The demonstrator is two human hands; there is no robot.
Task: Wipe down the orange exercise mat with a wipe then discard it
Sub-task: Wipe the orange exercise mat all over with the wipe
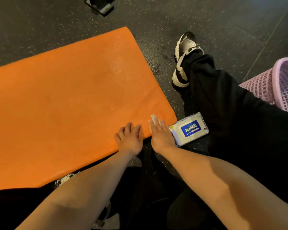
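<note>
The orange exercise mat (65,100) lies flat on the dark speckled floor and fills the left half of the head view. My right hand (160,135) lies flat with straight fingers on the mat's near right corner, pressing a white wipe (153,118) whose edge shows past the fingertips. My left hand (129,138) rests on the mat's near edge just to the left, its fingers loosely curled on the surface and holding nothing. A wet sheen shows on the mat's far right part.
A white pack of wipes (189,129) with a blue label lies on the floor right of the mat's corner. A pink lattice basket (276,85) stands at the right edge. My black-trousered leg and white shoe (184,58) stretch alongside the mat. Some dark equipment (100,5) sits at the top.
</note>
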